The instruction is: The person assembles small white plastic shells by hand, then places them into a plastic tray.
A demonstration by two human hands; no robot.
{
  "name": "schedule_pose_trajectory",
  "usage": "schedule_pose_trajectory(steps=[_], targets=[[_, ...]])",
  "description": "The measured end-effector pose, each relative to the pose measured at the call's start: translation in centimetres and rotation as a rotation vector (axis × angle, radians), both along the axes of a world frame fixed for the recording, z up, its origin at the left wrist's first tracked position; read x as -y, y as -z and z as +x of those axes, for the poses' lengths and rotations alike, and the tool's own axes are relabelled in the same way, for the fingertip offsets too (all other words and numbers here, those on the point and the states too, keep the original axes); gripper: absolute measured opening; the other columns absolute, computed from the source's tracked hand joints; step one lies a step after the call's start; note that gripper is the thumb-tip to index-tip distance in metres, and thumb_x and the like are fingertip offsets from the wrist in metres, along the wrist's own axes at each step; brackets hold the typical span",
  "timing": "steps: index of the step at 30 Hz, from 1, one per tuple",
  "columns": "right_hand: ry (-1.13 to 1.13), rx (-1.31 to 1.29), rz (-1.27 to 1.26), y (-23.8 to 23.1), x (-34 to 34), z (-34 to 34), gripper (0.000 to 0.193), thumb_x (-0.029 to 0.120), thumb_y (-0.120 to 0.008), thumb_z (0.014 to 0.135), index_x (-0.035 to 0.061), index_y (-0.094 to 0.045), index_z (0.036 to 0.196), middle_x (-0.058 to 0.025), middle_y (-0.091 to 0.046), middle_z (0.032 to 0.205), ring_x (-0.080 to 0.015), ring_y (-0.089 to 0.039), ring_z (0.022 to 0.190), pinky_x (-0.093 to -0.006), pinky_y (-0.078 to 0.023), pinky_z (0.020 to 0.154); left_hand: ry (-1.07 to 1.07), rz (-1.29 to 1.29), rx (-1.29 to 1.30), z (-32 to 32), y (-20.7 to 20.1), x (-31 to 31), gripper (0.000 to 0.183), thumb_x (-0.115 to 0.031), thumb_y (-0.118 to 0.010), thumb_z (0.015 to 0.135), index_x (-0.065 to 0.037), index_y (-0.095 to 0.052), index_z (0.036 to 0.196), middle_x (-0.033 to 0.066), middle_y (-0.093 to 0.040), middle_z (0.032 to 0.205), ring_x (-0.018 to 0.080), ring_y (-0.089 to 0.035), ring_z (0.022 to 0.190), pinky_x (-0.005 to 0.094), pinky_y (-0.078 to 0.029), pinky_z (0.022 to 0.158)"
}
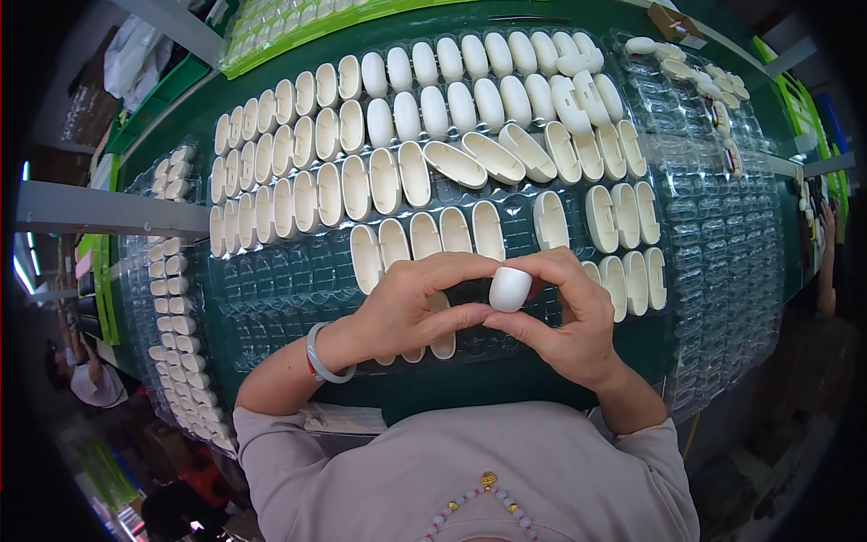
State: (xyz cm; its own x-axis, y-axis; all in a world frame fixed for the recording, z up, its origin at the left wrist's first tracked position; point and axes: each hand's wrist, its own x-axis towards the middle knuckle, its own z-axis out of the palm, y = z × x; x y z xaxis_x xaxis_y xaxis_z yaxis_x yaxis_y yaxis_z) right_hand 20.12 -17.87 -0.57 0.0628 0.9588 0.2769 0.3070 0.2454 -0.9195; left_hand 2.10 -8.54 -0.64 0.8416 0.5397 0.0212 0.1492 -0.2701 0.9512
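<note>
Between my two hands, above the near part of the tray, is a small white rounded plastic shell [511, 290]. My right hand [571, 303] grips it between thumb and forefinger. From the other side, my left hand [423, 303] has its thumb and fingertips closed at the same shell's edge. Under and beyond my hands lies a clear plastic tray [289, 303] with rows of oval cream-white shells. Many are hollow side up, like the open shell [489, 230]; others at the back right are dome up, like the domed shell [461, 107]. A few shells in the third row lie slanted.
More clear trays [722, 262] are stacked at the right, with loose shells [713, 77] on their far end. At the left stands another tray of small shells [181, 334]. A grey metal post [117, 210] juts in there. A green-edged tray [298, 32] lies at the back. People sit at both sides.
</note>
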Motion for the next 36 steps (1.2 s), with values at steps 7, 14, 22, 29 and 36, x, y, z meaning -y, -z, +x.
schedule_pose_trajectory(steps=[7, 14, 22, 29, 36], targets=[[-0.009, 0.020, -0.014, -0.1, 0.1, 0.1, 0.045, 0.004, -0.077, 0.068, 0.0027, -0.057, 0.108, -0.0093, -0.060, 0.095, -0.0184, -0.058, 0.081, -0.0262, -0.050, 0.065, 0.005, 0.006, 0.016, 0.0, 0.3, 0.0, 0.036, -0.015, -0.068, 0.080, -0.007, -0.059, 0.114, 0.0104, -0.064, 0.106, 0.0224, -0.063, 0.093, 0.0298, -0.050, 0.076], [-0.020, 0.081, 0.075, -0.4, -0.4, 0.2, 0.044, 0.001, -0.077, 0.067, 0.0024, -0.058, 0.107, -0.0101, -0.061, 0.095, -0.0204, -0.057, 0.083, -0.0265, -0.051, 0.065, -0.031, 0.064, 0.040, 0.1, 0.3, 0.2, 0.045, -0.013, -0.071, 0.077, -0.007, -0.056, 0.119, 0.0112, -0.061, 0.111, 0.0245, -0.061, 0.096, 0.0314, -0.049, 0.080], [-0.015, 0.080, 0.086, -0.2, -0.3, -0.3, 0.043, -0.001, -0.077, 0.065, 0.0029, -0.060, 0.105, -0.0095, -0.061, 0.094, -0.0213, -0.057, 0.083, -0.0269, -0.051, 0.064, -0.026, 0.170, 0.061, 0.0, 0.5, 0.1, 0.046, -0.005, -0.072, 0.071, -0.004, -0.059, 0.115, 0.0107, -0.061, 0.113, 0.0261, -0.059, 0.104, 0.0335, -0.046, 0.089], [-0.075, 0.076, 0.146, 0.2, -0.2, 0.0, 0.043, -0.001, -0.077, 0.064, 0.0038, -0.061, 0.104, -0.0077, -0.062, 0.096, -0.0244, -0.057, 0.087, -0.0325, -0.047, 0.076, -0.011, 0.351, 0.129, 0.3, 0.6, 0.1, 0.038, -0.007, -0.074, 0.068, -0.005, -0.061, 0.104, 0.0098, -0.062, 0.106, 0.0253, -0.060, 0.097, 0.0323, -0.048, 0.081], [0.315, 0.361, 0.208, 0.2, -0.8, 2.2, 0.037, 0.008, -0.077, 0.068, 0.0023, -0.060, 0.100, -0.0095, -0.060, 0.098, -0.0276, -0.053, 0.093, -0.0354, -0.043, 0.081, 0.014, 0.621, -0.019, -1.1, -2.4, -1.0, 0.027, -0.013, -0.077, 0.063, -0.006, -0.060, 0.083, 0.0064, -0.059, 0.091, 0.0212, -0.058, 0.080, 0.0304, -0.047, 0.066]])
